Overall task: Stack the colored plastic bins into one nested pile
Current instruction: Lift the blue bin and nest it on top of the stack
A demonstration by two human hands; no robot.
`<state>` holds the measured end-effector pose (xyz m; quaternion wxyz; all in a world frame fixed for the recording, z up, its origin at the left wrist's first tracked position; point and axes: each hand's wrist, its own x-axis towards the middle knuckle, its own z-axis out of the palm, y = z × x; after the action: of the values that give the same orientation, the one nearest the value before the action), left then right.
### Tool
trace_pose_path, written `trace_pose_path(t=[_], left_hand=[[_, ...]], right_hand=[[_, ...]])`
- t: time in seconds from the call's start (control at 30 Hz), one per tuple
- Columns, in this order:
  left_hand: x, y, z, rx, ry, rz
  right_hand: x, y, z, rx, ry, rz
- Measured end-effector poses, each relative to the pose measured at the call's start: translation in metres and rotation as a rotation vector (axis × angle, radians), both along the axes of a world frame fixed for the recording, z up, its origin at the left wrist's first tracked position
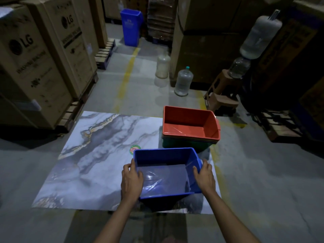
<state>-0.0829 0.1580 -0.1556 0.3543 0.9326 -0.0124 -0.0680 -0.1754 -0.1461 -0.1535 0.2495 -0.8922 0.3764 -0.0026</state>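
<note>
I hold a blue plastic bin [164, 172] above the marbled table top [98, 155], near its front right part. My left hand [131, 179] grips the bin's left wall and my right hand [204, 178] grips its right wall. Behind it, at the table's back right corner, stands a nested pile of bins [190, 130] with a red bin [190, 123] on top and a green one at the bottom; thin rims of other colours show between them. The blue bin is apart from the pile, just in front of it.
Large cardboard boxes [35, 64] on pallets stand to the left. Water jugs [183, 81] sit on the floor behind the table, and a brown plastic stool [222, 95] holds a water dispenser. A blue trash bin [130, 27] stands far back.
</note>
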Motion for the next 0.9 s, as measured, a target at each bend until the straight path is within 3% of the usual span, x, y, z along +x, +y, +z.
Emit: trace_pose_path(t=[0.4, 0.9], left_hand=[[0.001, 0.004, -0.008, 0.117, 0.05, 0.009], [-0.008, 0.009, -0.008, 0.04, 0.043, -0.003]], right_hand=[[-0.006, -0.006, -0.012, -0.019, -0.005, 0.062], [-0.034, -0.004, -0.012, 0.033, -0.162, 0.063]])
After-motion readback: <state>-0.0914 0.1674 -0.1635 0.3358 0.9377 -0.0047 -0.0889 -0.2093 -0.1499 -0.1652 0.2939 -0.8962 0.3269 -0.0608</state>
